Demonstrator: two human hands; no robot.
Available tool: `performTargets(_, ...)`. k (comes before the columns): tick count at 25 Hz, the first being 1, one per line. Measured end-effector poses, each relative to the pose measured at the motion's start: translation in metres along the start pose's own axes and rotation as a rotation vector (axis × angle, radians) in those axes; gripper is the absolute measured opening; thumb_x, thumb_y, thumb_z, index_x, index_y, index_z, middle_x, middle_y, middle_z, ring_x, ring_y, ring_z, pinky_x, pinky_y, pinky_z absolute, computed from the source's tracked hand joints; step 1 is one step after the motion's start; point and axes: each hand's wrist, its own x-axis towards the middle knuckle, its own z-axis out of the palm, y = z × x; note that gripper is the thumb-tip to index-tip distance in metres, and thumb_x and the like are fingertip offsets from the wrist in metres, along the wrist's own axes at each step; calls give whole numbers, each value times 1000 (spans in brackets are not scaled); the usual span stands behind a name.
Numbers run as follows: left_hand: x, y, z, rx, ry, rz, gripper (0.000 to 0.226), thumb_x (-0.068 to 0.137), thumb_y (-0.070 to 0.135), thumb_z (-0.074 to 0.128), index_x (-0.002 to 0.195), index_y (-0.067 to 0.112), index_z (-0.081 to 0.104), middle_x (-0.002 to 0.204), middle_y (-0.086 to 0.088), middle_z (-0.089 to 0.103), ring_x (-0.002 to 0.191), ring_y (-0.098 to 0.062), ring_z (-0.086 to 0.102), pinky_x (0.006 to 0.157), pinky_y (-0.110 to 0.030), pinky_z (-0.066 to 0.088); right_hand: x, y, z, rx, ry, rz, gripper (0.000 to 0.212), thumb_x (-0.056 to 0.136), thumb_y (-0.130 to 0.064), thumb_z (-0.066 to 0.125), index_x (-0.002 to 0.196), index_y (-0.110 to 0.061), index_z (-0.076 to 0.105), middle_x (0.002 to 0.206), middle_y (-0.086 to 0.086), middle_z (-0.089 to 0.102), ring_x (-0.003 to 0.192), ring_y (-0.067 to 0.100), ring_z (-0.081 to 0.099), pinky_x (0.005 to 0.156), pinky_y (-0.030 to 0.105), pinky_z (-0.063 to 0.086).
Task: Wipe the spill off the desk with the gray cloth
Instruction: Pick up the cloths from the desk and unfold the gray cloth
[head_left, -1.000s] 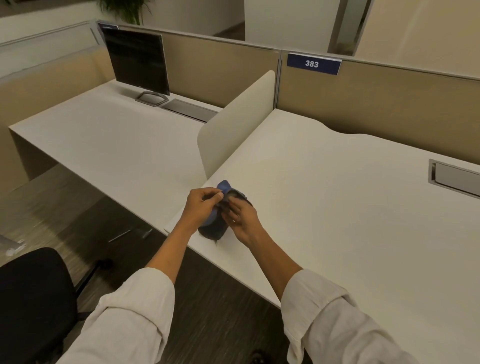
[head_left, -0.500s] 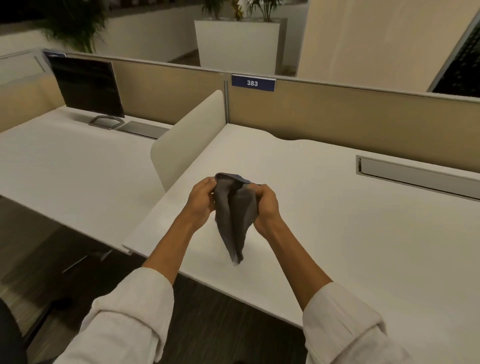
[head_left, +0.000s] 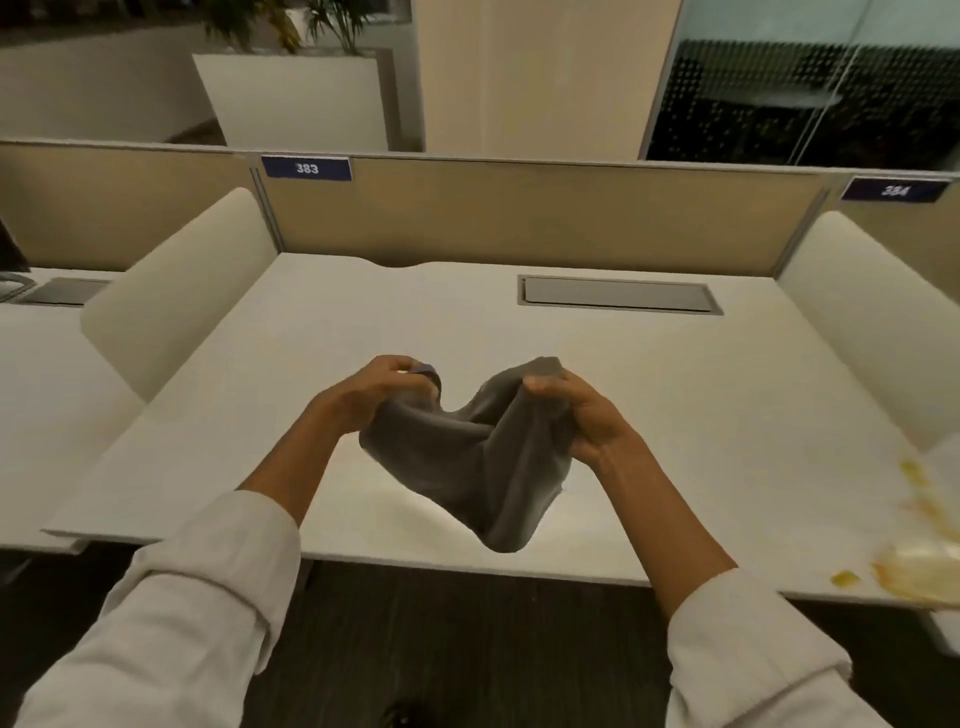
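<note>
Head view. The gray cloth (head_left: 467, 462) is held in the air above the front part of the white desk (head_left: 322, 332), stretched between both hands and sagging in the middle, its lowest fold hanging over the desk's front edge. The left hand (head_left: 376, 392) is closed in a fist on the cloth's left upper corner, where a small blue patch of fabric shows between the fingers. The right hand (head_left: 576, 410) is likewise closed, its fingers bunching the cloth's right upper edge. Both forearms are bare, with pale sleeves (head_left: 208, 587) rolled back below the elbows. The spill (head_left: 919, 566), a yellowish puddle with a trail of smaller drops leading away from it, lies at the desk's front right corner, well apart from the cloth and hands. A recessed gray cable tray (head_left: 618, 294) sits in the desk surface toward the back. White side dividers (head_left: 176, 291) stand at the left and right edges of the desk; a tan partition (head_left: 519, 213) closes the back, carrying a blue label (head_left: 306, 168) marked 383.
</note>
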Motion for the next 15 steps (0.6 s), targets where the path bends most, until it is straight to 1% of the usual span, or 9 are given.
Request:
performTargets(1, -2, 7, 15, 75, -97, 27, 49, 71, 35, 75, 114, 16, 62, 110, -6, 65, 100, -27, 63, 95, -44, 54, -16, -2, -25, -47, -15, 1, 52, 64, -36, 89, 108, -19, 68, 116, 8, 69, 115, 30, 61, 101, 51, 50)
performTargets(2, -4, 14, 28, 143, -195, 40, 60, 60, 38, 80, 115, 19, 62, 111, -5, 64, 101, -27, 63, 91, -44, 56, -31, -5, -47, -58, -24, 5, 37, 73, -20, 82, 107, -16, 67, 110, 8, 71, 108, 28, 64, 94, 45, 56)
performTargets(3, -9, 23, 44, 226, -285, 62, 67, 54, 38, 83, 115, 19, 63, 110, -4, 64, 101, -26, 64, 88, -42, 58, -48, -9, -72, -72, -26, 8, 29, 80, -8, 74, 108, -14, 65, 107, 7, 72, 103, 26, 67, 84, 37, 60)
performTargets(5, -13, 37, 76, 358, -382, 97, 65, 53, 35, 87, 112, 17, 66, 108, -5, 67, 99, -27, 66, 86, -41, 59, -78, -16, -113, -189, 3, 27, 27, 85, 2, 66, 108, -12, 64, 109, 7, 71, 98, 24, 68, 71, 26, 59)
performTargets(6, -14, 44, 91, 385, -400, 128, 58, 58, 33, 86, 110, 16, 68, 106, -6, 69, 98, -28, 67, 86, -42, 59, -90, -19, -133, -296, 37, 51, 27, 84, 3, 66, 109, -9, 65, 111, 10, 70, 96, 24, 67, 69, 26, 59)
performTargets(8, -15, 59, 118, 377, -417, 206, 37, 72, 28, 81, 105, 14, 72, 102, -8, 72, 96, -30, 69, 85, -45, 59, -114, -25, -170, -533, 99, 125, 27, 80, 0, 69, 108, -3, 68, 109, 15, 68, 94, 25, 65, 76, 32, 58)
performTargets(10, -15, 74, 140, 328, -449, 286, 22, 85, 22, 71, 104, 13, 74, 99, -9, 73, 96, -30, 70, 85, -43, 60, -131, -33, -203, -730, 106, 192, 27, 79, -3, 70, 105, -6, 73, 107, 11, 69, 97, 25, 63, 82, 35, 57)
performTargets(13, -16, 104, 176, 257, -504, 356, 23, 97, 17, 54, 113, 14, 70, 107, -5, 72, 100, -26, 68, 89, -38, 56, -153, -42, -242, -872, 96, 232, 23, 86, -7, 67, 106, -16, 75, 112, 5, 69, 103, 24, 63, 86, 34, 57)
performTargets(15, -9, 120, 197, 169, -492, 331, 25, 99, 21, 49, 118, 14, 64, 115, -8, 67, 107, -27, 62, 96, -44, 50, -164, -46, -261, -845, 121, 187, 21, 93, -7, 59, 104, -18, 73, 109, 5, 69, 101, 23, 64, 84, 32, 57)
